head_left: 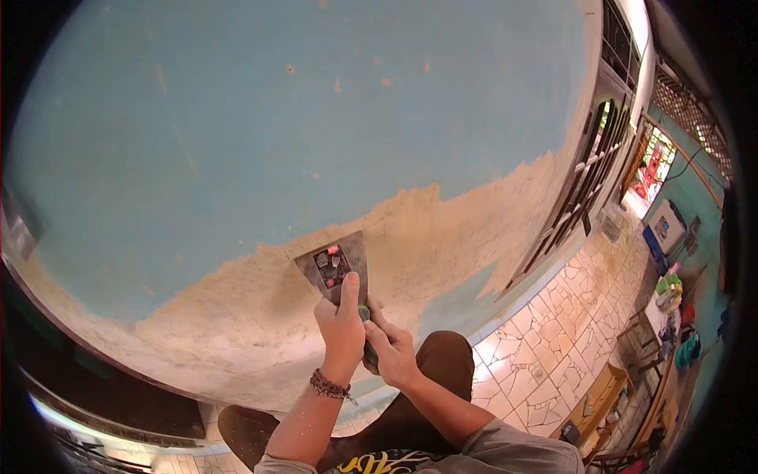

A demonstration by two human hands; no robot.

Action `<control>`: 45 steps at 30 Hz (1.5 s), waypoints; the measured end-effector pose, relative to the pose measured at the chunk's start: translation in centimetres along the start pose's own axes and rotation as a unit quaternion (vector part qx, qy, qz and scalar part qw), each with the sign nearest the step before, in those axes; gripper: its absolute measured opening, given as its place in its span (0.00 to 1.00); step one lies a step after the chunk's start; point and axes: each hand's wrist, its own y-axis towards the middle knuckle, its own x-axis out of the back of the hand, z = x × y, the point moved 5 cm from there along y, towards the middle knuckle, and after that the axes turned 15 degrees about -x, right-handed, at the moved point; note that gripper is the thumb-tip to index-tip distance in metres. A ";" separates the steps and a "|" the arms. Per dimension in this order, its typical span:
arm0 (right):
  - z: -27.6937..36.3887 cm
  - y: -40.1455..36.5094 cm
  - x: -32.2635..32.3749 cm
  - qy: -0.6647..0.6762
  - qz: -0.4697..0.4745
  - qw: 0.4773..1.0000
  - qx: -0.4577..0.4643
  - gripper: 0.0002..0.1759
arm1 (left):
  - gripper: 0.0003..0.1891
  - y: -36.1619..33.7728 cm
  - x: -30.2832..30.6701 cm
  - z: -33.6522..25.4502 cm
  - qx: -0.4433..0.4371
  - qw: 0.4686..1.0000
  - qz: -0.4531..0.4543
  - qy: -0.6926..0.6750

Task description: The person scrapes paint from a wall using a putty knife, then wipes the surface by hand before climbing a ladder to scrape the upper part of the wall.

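Note:
Both my hands are closed on a wide-bladed paint scraper (357, 250) with a dark label on its blade. My left hand (341, 324), a beaded bracelet on its wrist, grips the neck with the thumb pressed along the blade. Lower down, my right hand (392, 347) wraps the green handle (364, 314), much of which the fingers hide. The blade's edge lies at the wall, just below the ragged border where blue paint (237, 142) meets the bared beige plaster (410, 229). Chips and scratches mark the blue area.
Barred window shutters (584, 170) stand at the wall's right. Cracked-stone tiles (545, 332) cover the floor below. Along the far right are a wooden box (594, 407), a table (657, 316) with assorted items and a bright doorway (651, 170). My bent knee (446, 359) is close beside my right hand.

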 end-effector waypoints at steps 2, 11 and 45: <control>1.0 0.4 0.2 0.013 -0.012 1.000 -0.016 0.27 | 0.14 0.4 -0.6 0.1 0.048 0.999 0.024 -0.006; 1.0 0.0 1.2 -0.020 -0.002 0.998 -0.058 0.27 | 0.15 -0.6 -1.4 -0.4 -0.026 0.999 -0.045 0.016; -9.4 -3.3 -1.6 -0.198 0.033 0.974 -0.109 0.26 | 0.19 -8.5 11.4 4.6 0.210 0.969 -0.132 -0.012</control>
